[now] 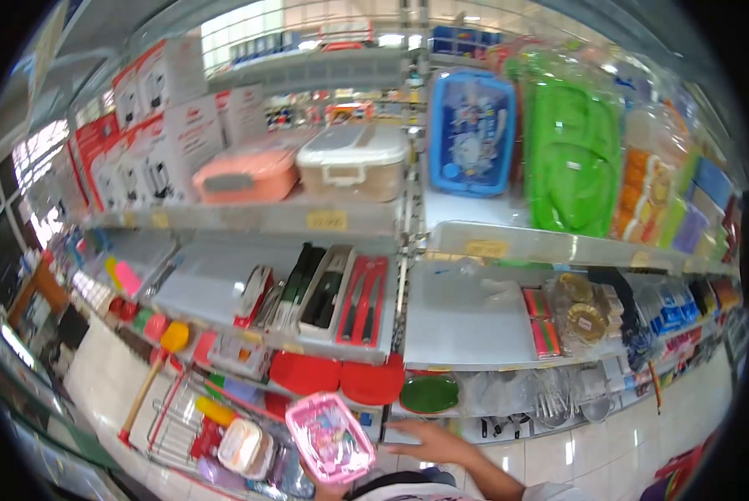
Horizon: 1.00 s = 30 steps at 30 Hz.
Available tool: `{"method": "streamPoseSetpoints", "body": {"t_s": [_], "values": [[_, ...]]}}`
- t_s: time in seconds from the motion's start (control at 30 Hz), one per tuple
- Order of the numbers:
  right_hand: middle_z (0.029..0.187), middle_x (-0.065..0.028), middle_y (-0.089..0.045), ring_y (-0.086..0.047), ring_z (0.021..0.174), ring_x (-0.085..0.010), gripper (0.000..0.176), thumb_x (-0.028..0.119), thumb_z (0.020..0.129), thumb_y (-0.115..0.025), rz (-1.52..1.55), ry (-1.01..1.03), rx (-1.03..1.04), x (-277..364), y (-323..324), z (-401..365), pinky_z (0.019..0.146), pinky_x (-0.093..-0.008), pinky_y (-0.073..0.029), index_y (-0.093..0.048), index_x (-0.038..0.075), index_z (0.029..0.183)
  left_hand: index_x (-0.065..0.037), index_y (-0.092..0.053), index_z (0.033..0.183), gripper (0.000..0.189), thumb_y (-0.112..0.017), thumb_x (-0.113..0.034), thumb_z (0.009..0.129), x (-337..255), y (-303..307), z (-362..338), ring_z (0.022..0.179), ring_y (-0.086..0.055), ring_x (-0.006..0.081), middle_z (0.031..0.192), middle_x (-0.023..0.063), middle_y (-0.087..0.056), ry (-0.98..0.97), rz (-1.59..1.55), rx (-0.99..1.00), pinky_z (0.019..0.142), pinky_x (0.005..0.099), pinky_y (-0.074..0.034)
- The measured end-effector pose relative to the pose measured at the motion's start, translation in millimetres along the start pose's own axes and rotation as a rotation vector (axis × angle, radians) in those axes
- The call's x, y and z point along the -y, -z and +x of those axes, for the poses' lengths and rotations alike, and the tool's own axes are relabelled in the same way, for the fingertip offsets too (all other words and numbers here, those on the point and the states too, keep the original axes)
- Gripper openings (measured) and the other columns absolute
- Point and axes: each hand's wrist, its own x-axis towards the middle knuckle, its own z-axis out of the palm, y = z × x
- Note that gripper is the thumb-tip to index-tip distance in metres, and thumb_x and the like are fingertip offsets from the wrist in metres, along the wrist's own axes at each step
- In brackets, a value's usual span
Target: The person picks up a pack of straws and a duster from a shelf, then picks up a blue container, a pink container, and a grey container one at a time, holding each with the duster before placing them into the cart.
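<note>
On the top shelf (341, 219) a peach lunch box (245, 174) sits beside a beige lunch box (354, 160), with a blue lunch box (472, 134) upright to the right. Boxed knife sets (362, 299) lie on the shelf below, above stacked red plates (341, 377). White-and-red appliance cartons (153, 125) stand far left.

A pink lunch box (330, 438), rounded-rectangular with a cartoon-printed lid, was held closed and tilted, lid turned upward, just beside a wire shopping cart (174, 426).
</note>
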Motion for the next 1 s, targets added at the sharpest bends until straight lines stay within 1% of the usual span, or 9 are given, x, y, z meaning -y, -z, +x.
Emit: {"method": "streamPoseSetpoints", "body": {"t_s": [0.1, 0.13, 0.27, 0.47, 0.5, 0.63, 0.77, 0.87, 1.0], "values": [[0.117, -0.0144, -0.062, -0.059, 0.109, -0.0288, 0.046, 0.034, 0.082, -0.069, -0.082, -0.034, -0.301, 48.6, 114.3, -50.7, 0.095, -0.0375, -0.044, -0.061, 0.006, 0.118, -0.014, -0.028, 0.143, 0.085, -0.043, -0.069, 0.08, 9.2, -6.9, 12.6, 0.123, -0.044, 0.0379, 0.141, 0.0141, -0.039, 0.015, -0.042, 0.071, 0.099, 0.0607, -0.038], [0.116, -0.0108, -0.063, -0.058, 0.11, -0.0256, 0.041, 0.032, 0.082, -0.069, -0.185, -0.193, -0.494, 63.3, 146.7, -75.6, 0.094, -0.0358, -0.044, -0.062, 0.009, 0.115, -0.014, -0.029, 0.143, 0.085, -0.044, -0.068, 0.079, 14.2, -11.9, 14.7, 0.123, -0.044, 0.0381, 0.14, 0.0141, -0.039, 0.055, -0.042, 0.091, 0.099, 0.0607, -0.038], [0.094, -0.0107, -0.068, -0.064, 0.089, -0.0194, 0.022, 0.018, 0.084, -0.066, -0.538, 0.023, -1.356, 83.3, 254.3, -154.2, 0.081, -0.0301, -0.047, -0.065, 0.001, 0.099, -0.014, -0.031, 0.142, 0.084, -0.047, -0.066, 0.079, 36.0, -36.8, 23.3, 0.123, -0.044, 0.0385, 0.14, 0.0139, -0.041, 0.198, -0.028, 0.179, 0.099, 0.0607, -0.038], [0.087, -0.0125, -0.067, -0.063, 0.083, -0.0199, 0.024, 0.022, 0.088, -0.063, -0.565, -0.082, -1.775, 49.9, 327.0, -279.6, 0.079, -0.0307, -0.047, -0.065, 0.0, 0.097, -0.013, -0.034, 0.141, 0.082, -0.052, -0.063, 0.078, 59.9, -75.8, 10.0, 0.122, -0.045, 0.0392, 0.139, 0.0135, -0.043, 0.189, -0.031, 0.233, 0.098, 0.0607, -0.038], [0.087, -0.0125, -0.067, -0.063, 0.083, -0.0199, 0.024, 0.022, 0.088, -0.063, -0.559, -0.092, -1.775, 27.0, 334.6, -301.6, 0.079, -0.0307, -0.047, -0.065, 0.0, 0.097, -0.013, -0.035, 0.141, 0.082, -0.053, -0.063, 0.078, 61.8, -80.3, 0.8, 0.122, -0.045, 0.0394, 0.138, 0.0135, -0.043, 0.179, -0.03, 0.225, 0.098, 0.0607, -0.038], [0.103, -0.0195, -0.065, -0.061, 0.099, -0.0323, 0.041, 0.031, 0.08, -0.067, -0.725, -0.712, -1.448, -110.4, 361.8, -358.6, 0.088, -0.0382, -0.047, -0.062, 0.0, 0.106, -0.013, -0.037, 0.14, 0.081, -0.056, -0.061, 0.077, 77.3, -98.0, -37.1, 0.121, -0.045, 0.0398, 0.138, 0.0132, -0.045, 0.115, -0.061, 0.191, 0.098, 0.0607, -0.038], [0.121, -0.0255, -0.054, -0.052, 0.113, -0.0376, 0.058, 0.036, 0.075, -0.07, -0.815, -0.863, -1.057, -215.0, 362.6, -351.6, 0.095, -0.0437, -0.042, -0.056, -0.001, 0.117, -0.013, -0.039, 0.139, 0.08, -0.059, -0.059, 0.077, 87.7, -93.6, -81.6, 0.121, -0.045, 0.0403, 0.137, 0.013, -0.046, 0.056, -0.058, 0.119, 0.097, 0.0607, -0.038], [0.126, -0.0241, -0.05, -0.049, 0.116, -0.038, 0.067, 0.039, 0.074, -0.07, -0.925, -1.119, -0.961, -244.0, 342.1, -332.4, 0.097, -0.0475, -0.038, -0.05, 0.001, 0.125, -0.021, -0.039, 0.139, 0.077, -0.06, -0.058, 0.075, 77.0, -79.7, -113.5, 0.124, -0.042, 0.0413, 0.14, 0.0107, -0.043, 0.129, -0.034, 0.038, 0.098, 0.0647, -0.035], [0.126, -0.0198, -0.049, -0.048, 0.118, -0.036, 0.07, 0.043, 0.075, -0.068, -0.956, -1.152, -1.08, -275.6, 360.6, -328.5, 0.097, -0.0492, -0.035, -0.048, 0.002, 0.127, -0.019, -0.035, 0.141, 0.074, -0.052, -0.06, 0.081, 92.8, -105.0, -132.4, 0.127, -0.038, 0.0403, 0.142, 0.0104, -0.04, 0.201, 0.105, 0.065, 0.1, 0.0635, -0.035]]}}
